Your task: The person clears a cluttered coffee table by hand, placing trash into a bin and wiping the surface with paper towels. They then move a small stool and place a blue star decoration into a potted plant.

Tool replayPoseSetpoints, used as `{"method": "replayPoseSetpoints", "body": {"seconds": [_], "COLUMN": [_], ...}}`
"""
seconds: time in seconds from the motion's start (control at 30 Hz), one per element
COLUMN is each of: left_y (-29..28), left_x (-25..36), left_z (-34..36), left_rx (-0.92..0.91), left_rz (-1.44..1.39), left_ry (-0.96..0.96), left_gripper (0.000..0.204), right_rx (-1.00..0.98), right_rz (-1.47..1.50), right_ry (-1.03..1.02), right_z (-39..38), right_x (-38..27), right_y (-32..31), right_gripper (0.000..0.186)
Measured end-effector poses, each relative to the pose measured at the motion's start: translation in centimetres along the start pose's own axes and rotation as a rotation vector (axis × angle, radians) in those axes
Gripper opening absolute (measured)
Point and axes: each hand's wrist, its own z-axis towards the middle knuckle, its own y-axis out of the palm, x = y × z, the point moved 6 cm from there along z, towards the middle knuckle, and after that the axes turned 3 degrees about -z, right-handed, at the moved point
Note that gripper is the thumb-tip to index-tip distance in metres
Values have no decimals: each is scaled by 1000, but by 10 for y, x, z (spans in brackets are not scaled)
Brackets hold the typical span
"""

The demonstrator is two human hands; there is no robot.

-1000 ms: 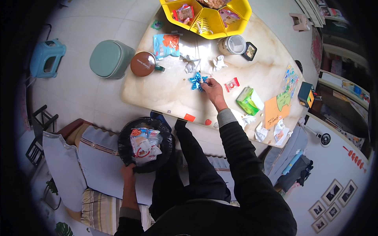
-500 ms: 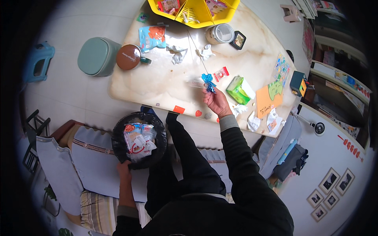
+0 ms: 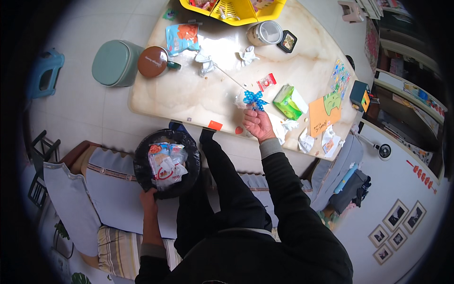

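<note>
The blue bow (image 3: 256, 97) is pinched in the right grip (image 3: 258, 124) — the left grip (image 3: 149, 199) clasps the black bin (image 3: 141, 163) by its rim.

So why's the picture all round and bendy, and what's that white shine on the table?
Head view: it's a wide fisheye, so the corners go black and straight edges bend near the rim; head view again: bright glare whitens the table right of the blue-and-orange packet; also head view: the black bin bag looks very dark.
</note>
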Motion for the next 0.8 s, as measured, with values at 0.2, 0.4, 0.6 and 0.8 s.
{"method": "replayPoseSetpoints", "body": {"seconds": [0.2,0.4,0.6,0.8], "left_y": [4,1,2,-2], "left_x": [2,-2,-1,-4], "left_z": [2,10,14,22], "left_rx": [17,-11,-3,35], "left_rz": [-18,-31,-39,5], "left_ry": [-11,-22,-7,-29], "left_gripper": [25,25,24,25], "right_rx": [570,558,917,920], "right_rz": [-1045,-1187,-1519,-1920], "right_ry": [-321,-448,-660,-568], "right_z": [-8,-13,-26,-2], "right_x": [-19,-18,-40,-36], "right_y": [7,4,-3,0], "right_gripper": [21,30,29,28]}}
